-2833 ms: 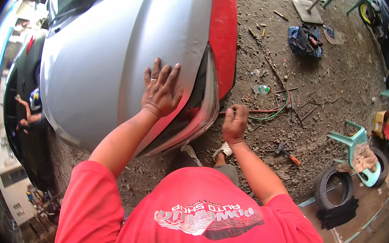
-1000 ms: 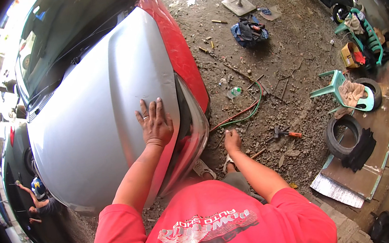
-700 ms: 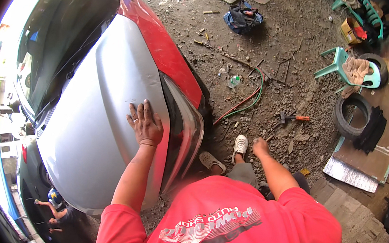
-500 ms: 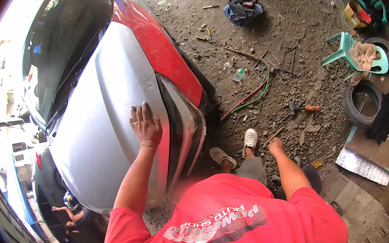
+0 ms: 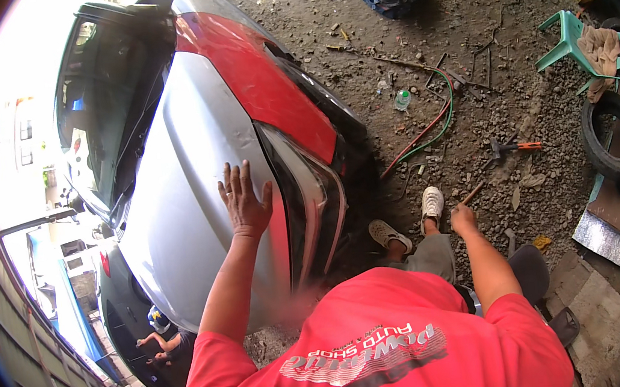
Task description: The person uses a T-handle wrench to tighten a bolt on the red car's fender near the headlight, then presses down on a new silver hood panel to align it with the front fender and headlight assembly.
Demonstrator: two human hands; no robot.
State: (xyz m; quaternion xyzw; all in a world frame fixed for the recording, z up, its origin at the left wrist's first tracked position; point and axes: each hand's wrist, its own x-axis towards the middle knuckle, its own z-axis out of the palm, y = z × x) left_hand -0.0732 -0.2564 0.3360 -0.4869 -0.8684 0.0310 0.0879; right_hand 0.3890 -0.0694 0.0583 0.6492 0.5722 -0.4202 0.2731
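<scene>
My left hand rests on the silver hood of a car, near its front edge by the headlight. Its fingers are spread and nothing is in it; a ring shows on one finger. Down by my right leg, above the gravel, my right hand is closed around a thin wooden handle. One end of the handle sticks out past the fist; the other is hidden, so its kind cannot be told. A red fender borders the hood.
A hammer with an orange grip lies on the gravel near red and green hoses and a plastic bottle. A green chair and a tire stand at right. Another person is beside a dark car at lower left.
The whole view has shifted, so the car and ground sit farther right in the picture. My left hand stays on the hood with fingers more spread. My right hand still grips the wooden handle.
</scene>
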